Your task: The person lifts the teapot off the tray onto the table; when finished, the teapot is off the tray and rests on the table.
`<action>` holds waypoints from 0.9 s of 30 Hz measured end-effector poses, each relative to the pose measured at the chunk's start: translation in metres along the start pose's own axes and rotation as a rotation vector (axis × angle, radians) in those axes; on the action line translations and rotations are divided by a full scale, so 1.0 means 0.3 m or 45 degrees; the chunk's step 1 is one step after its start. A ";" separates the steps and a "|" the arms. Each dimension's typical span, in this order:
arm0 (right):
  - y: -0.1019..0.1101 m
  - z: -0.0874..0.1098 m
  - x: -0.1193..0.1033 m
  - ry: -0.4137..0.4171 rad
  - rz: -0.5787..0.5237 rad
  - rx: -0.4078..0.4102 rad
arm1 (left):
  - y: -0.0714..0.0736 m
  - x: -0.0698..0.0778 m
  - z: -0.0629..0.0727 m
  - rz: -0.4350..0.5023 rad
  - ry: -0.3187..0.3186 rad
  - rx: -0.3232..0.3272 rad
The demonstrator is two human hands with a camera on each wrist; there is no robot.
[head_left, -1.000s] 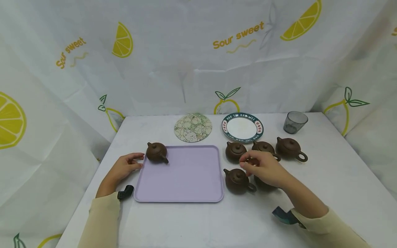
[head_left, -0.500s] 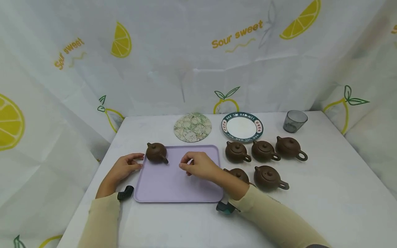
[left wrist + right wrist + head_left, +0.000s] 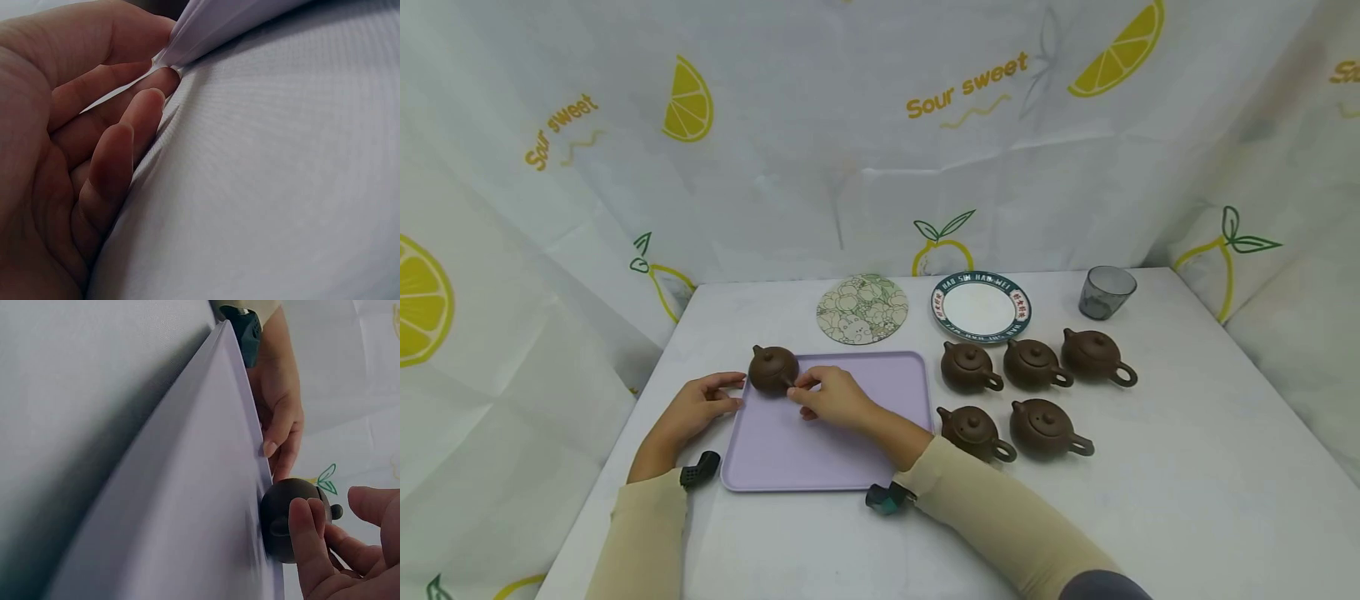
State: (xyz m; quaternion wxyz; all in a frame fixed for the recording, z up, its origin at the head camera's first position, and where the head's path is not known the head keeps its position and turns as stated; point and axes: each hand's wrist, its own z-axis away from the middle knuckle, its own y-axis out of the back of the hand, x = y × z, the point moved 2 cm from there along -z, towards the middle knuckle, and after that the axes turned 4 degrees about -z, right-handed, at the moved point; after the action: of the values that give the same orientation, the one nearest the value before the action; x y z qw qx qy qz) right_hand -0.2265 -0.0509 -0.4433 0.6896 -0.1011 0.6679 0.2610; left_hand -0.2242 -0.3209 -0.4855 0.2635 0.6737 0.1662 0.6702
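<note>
A brown teapot (image 3: 771,367) stands at the back left corner of the lilac tray (image 3: 790,458), its handle turned toward the front right. Beside that handle is my right hand (image 3: 837,398); in the right wrist view its thumb is apart from the fingers, near the teapot (image 3: 290,489). I cannot tell whether a fingertip touches the handle. My left hand (image 3: 694,412) rests at the tray's left rim. In the left wrist view its thumb touches the tray edge (image 3: 231,25), and the other fingers lie loosely bent against the white tabletop.
Right of the tray stand several more brown teapots, among them one at the front (image 3: 1043,427) and one at the far right (image 3: 1092,354). Behind are a round patterned mat (image 3: 862,310), a green-rimmed plate (image 3: 981,307) and a grey glass (image 3: 1107,292). A printed curtain hangs behind.
My right hand has moved left from the right-hand teapots, across the tray, to the handle of the teapot on it. My left hand has stayed at the rim.
</note>
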 end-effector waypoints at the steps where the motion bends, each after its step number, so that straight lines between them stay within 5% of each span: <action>1: -0.005 -0.003 -0.001 0.002 0.005 -0.002 | 0.000 0.000 0.001 -0.003 0.001 0.001; 9: -0.031 -0.027 -0.006 -0.029 0.125 0.061 | 0.003 0.005 0.004 -0.004 -0.002 -0.003; 21: -0.040 -0.067 0.033 -0.085 -0.147 0.111 | 0.003 0.012 -0.001 0.016 -0.006 -0.006; 27: -0.020 -0.033 0.019 -0.080 -0.004 0.103 | 0.003 0.009 0.000 0.025 -0.023 -0.018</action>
State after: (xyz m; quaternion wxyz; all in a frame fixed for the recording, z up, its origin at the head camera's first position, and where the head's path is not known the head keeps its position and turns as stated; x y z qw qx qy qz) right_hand -0.2324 -0.0596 -0.4510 0.7141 -0.0658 0.6558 0.2358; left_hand -0.2242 -0.3202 -0.4828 0.2632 0.6795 0.1525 0.6676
